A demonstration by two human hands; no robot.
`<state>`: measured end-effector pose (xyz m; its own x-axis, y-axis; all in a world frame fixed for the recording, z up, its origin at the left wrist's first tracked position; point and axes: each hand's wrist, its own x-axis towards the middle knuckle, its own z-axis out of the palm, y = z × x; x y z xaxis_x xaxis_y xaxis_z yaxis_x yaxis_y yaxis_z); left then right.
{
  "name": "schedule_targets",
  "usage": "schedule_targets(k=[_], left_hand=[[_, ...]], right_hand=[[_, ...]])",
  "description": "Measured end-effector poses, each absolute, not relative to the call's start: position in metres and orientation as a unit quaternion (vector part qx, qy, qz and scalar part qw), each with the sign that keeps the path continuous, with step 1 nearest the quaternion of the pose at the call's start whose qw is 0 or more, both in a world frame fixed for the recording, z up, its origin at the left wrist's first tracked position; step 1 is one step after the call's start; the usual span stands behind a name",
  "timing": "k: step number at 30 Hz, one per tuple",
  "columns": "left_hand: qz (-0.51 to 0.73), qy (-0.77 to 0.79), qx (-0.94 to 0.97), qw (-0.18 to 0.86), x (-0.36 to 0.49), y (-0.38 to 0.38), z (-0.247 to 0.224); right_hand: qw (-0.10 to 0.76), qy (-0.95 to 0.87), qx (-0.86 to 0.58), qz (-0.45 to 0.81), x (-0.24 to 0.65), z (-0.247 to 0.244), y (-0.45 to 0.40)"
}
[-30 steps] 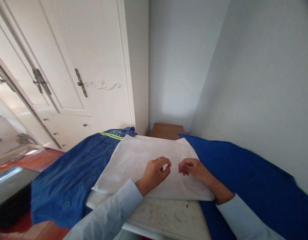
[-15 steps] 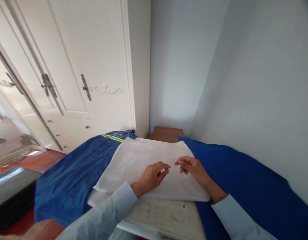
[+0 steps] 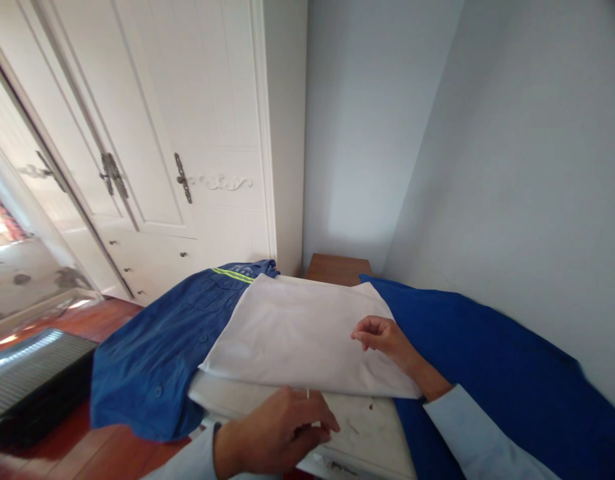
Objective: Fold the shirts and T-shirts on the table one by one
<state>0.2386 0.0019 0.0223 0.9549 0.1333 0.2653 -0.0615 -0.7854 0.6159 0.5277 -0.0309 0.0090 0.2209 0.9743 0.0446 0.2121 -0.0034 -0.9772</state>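
Note:
A folded white cloth (image 3: 297,327) lies flat on a white stand (image 3: 357,433). Over the front edge of that stand hovers my left hand (image 3: 287,427), wearing a ring, its fingers loosely bent with a small gap between index finger and thumb. I see nothing in it. My right hand (image 3: 382,337) is above the right part of the cloth, thumb and fingertips drawn together in a pinch. Whatever it may hold is too small to make out. A blue work shirt (image 3: 172,340) with a yellow-green stripe and buttons drapes down on the left. Plain blue fabric (image 3: 477,360) spreads on the right.
A white wardrobe (image 3: 222,127) with dark metal handles stands behind on the left. A brown wooden piece of furniture (image 3: 337,268) fills the corner by the grey wall (image 3: 527,167). A dark ribbed case (image 3: 37,380) sits on the reddish wooden floor (image 3: 107,313).
My left hand has pulled back off the cloth toward me, down and slightly left. My right hand stays nearly in place, its fingertips closer together. The view has turned slightly left.

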Motion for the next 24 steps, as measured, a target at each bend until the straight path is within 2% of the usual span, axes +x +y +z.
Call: schedule_targets(k=[9, 18, 24], left_hand=[[0.116, 0.032, 0.917, 0.380, 0.200, -0.014, 0.020], [0.145, 0.089, 0.907, 0.385, 0.163, -0.022, 0.014], [0.175, 0.068, 0.898, 0.397, 0.146, -0.020, 0.003]], right_hand=[[0.503, -0.517, -0.567, 0.398, 0.527, 0.012, -0.035], [0.477, -0.515, -0.583, 0.410, 0.531, -0.002, -0.033], [0.494, -0.490, -0.584, 0.418, 0.531, 0.000, -0.037]])
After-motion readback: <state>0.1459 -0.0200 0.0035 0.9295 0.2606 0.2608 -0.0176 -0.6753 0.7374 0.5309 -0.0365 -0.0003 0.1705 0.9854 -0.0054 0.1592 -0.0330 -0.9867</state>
